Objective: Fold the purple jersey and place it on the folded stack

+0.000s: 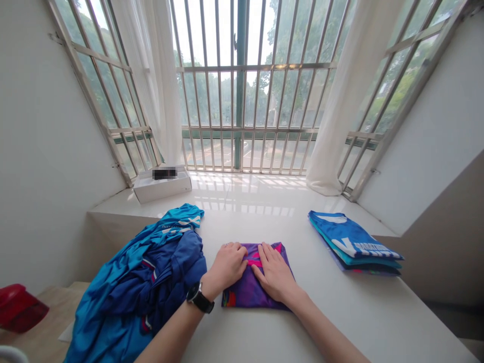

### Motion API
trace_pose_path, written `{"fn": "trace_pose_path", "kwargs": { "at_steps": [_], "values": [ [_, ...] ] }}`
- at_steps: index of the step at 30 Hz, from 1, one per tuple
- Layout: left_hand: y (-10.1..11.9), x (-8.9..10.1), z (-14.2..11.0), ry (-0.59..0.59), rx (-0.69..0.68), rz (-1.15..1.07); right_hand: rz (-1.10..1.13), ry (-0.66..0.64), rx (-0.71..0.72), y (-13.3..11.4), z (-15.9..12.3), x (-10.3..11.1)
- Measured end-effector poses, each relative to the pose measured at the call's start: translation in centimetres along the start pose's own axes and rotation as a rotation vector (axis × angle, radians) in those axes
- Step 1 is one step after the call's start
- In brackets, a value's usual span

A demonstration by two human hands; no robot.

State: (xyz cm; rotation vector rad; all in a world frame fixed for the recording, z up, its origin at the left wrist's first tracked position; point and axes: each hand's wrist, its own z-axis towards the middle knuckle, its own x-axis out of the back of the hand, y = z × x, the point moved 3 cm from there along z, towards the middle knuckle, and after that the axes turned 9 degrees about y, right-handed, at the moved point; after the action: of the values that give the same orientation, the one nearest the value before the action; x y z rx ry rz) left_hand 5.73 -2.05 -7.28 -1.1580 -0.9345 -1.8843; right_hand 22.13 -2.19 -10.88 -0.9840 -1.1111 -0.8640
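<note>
A purple garment with pink patches (249,293), folded into a rectangle, lies flat on the white ledge in front of me. Bent and close together, the fingers of my left hand (227,266) grip its upper left part. My right hand (275,275) rests flat on the upper right part, fingers stretched out over the cloth. Left of my hands is a loose heap of clothes, with a navy garment with striped trim (176,272) over a bright blue one (102,287). On the right sits a stack of folded shirts (350,237), a blue one with white print uppermost.
The white ledge (234,217) runs back to a barred window (238,96) with white curtains at both sides. A white box (162,189) with a blurred dark patch stands at the back left. A red object (22,307) shows at the lower left.
</note>
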Motion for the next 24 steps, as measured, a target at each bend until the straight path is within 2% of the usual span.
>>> {"fn": "trace_pose_path", "kwargs": {
  "at_steps": [4, 7, 10, 15, 24],
  "values": [
    [2.0, -2.4, 1.2, 0.074, -0.064, 0.022, -0.019, 0.008, -0.012, 0.9, 0.5, -0.3],
    [2.0, -4.7, 1.4, 0.065, -0.063, 0.035, -0.038, 0.028, -0.004, 1.7, 0.9, -0.5],
    [1.6, -5.8, 1.3, 0.071, -0.066, 0.041, -0.064, 0.084, -0.038, 2.3, 1.3, -0.5],
    [1.6, -5.7, 1.2, 0.100, -0.070, 0.051, -0.111, 0.212, -0.078, 2.5, 2.0, -0.6],
    [1.4, -5.3, 0.9, 0.094, 0.011, 0.079, -0.197, 0.064, -0.281, 3.1, 1.4, -1.0]
  ]
}}
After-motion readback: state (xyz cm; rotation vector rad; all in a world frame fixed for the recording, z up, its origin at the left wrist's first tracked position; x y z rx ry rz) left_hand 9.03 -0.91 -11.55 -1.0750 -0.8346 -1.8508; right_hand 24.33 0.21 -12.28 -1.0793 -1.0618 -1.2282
